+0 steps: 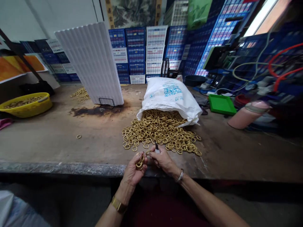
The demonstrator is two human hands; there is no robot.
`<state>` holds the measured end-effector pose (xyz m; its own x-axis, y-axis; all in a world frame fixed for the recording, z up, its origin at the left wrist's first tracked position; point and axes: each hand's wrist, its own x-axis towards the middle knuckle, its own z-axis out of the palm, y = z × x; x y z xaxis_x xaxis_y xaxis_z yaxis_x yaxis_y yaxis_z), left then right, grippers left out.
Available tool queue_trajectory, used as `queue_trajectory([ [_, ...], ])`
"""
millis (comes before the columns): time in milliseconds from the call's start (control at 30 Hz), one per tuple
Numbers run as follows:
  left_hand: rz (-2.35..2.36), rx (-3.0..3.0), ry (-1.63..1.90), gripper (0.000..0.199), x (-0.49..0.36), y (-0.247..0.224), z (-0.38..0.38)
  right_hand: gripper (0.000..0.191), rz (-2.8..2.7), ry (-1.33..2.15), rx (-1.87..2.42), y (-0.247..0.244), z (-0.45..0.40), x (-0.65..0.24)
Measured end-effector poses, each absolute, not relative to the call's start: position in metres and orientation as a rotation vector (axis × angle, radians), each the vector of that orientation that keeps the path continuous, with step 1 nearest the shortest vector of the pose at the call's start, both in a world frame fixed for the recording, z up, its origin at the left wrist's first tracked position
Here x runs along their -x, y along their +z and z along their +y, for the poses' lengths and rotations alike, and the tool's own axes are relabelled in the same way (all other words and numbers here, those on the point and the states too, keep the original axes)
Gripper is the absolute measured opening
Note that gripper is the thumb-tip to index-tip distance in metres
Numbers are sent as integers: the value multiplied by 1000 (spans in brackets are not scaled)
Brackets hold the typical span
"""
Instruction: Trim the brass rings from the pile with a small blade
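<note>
Several brass rings (139, 164) lie in the palm of my left hand (133, 171), its fingers curled round them. My right hand (164, 160), close beside it, grips a marker-like tool (157, 148) with a dark tip and a pale body. Between the two hands, at the right fingertips, is one more ring (148, 152). Just beyond my hands a heap of brass rings (161, 132) spills from the open mouth of a white woven sack (170, 94) lying on the worktable (99, 148). A single ring (79, 136) lies apart on the left.
A yellow basin (26, 107) of rings stands at the far left. White corrugated sheets (92, 63) stand upright behind a small wire stand, near a smaller ring pile (80, 94). On the right are a green tray (222, 104) and a pink cylinder (247, 115). Stacked crates (135, 53) line the back.
</note>
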<state>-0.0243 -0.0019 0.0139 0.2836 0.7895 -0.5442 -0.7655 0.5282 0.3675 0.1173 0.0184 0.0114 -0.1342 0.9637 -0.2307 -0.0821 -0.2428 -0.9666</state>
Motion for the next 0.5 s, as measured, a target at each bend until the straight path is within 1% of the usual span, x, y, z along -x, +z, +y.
queue_trajectory([
  [233, 778, -138, 970, 12, 10, 16, -7, 15, -1157, 1406, 1224, 20, 12, -125],
  [500, 738, -247, 976, 21, -1, 19, -3, 9, -1242, 1280, 1293, 9, 16, -130],
])
